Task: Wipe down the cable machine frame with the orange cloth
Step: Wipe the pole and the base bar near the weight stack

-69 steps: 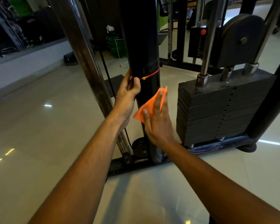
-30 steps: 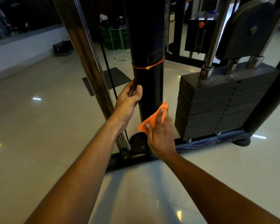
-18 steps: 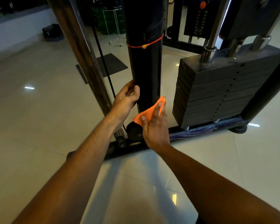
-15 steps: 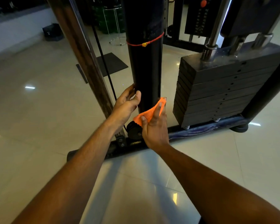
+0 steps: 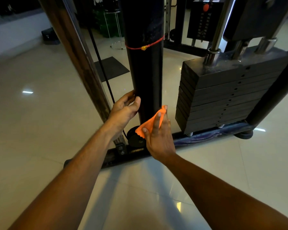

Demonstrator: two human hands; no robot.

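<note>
Head view: right hand point(image 5: 158, 135) presses the orange cloth point(image 5: 150, 122) flat against the lower part of the black upright post point(image 5: 145, 72) of the cable machine frame, fingers point(image 5: 157, 121) straight and spread over the cloth, not curled round it. Cloth sits low on the post, just above the small black pulley point(image 5: 135, 136) at the base bar point(image 5: 123, 155). Left hand point(image 5: 123, 110) grips the post's left edge a bit higher, thumb in front, fingers wrapped behind. Red cord point(image 5: 145, 45) with a yellow knot tied round the post well above both hands. Weight stack point(image 5: 223, 95) stands just right of the post, chrome guide rod point(image 5: 218, 30) rising from it. Thin black cable point(image 5: 103, 72) runs down left of the post. Glossy tiled floor point(image 5: 40, 130), dark mat point(image 5: 111, 68) behind.
</note>
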